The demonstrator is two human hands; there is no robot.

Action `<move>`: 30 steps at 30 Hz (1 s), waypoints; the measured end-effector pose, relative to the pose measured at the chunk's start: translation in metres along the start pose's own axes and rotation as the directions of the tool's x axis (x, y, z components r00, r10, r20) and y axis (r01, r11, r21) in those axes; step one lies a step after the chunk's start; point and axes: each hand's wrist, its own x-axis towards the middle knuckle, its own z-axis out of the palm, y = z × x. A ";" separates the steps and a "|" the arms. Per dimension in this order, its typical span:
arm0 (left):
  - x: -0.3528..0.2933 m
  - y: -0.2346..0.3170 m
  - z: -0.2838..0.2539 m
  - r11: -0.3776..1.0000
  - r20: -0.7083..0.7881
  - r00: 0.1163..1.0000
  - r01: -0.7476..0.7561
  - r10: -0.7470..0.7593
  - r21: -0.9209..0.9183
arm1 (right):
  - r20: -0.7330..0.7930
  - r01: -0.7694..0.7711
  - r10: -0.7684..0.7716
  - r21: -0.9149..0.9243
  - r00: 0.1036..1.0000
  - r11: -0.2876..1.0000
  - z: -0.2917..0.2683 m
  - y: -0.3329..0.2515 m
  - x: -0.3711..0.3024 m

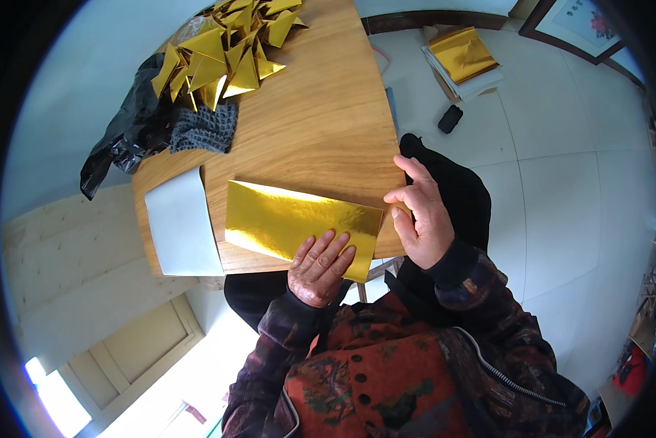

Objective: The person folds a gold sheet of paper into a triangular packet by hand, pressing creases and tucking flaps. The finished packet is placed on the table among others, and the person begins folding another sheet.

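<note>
A shiny gold foil paper sheet (288,215), long and rectangular, lies on the wooden table near its front edge, with one corner jutting past that edge. My left hand (319,270) rests flat on the sheet's near side, fingers stretched out and slightly apart. Just off the sheet's right end, by the table's right edge, my right hand (423,215) is raised with fingers spread and nothing in it. A pale grey-white sheet (184,223) lies to the left of the gold one.
Folded gold paper pieces (222,55) are heaped at the table's far left, beside a black plastic bag (123,124) and a dark textured cloth (205,128). On the tiled floor at right are a stack of gold sheets (463,55) and a small black object (450,119).
</note>
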 end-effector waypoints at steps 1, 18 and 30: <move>0.000 0.000 0.000 1.000 0.011 1.000 0.000 0.000 0.001 | 0.000 0.000 0.000 0.011 1.000 1.000 -0.001 0.000 0.001; 0.001 0.000 -0.006 0.994 0.037 0.998 0.047 -0.044 -0.098 | 0.146 0.055 -0.041 -0.095 0.988 0.994 -0.005 -0.002 -0.001; 0.011 0.007 -0.021 0.798 -0.020 0.908 0.358 -0.419 -0.485 | 0.169 0.017 -0.004 -0.079 0.986 0.997 -0.006 -0.004 -0.001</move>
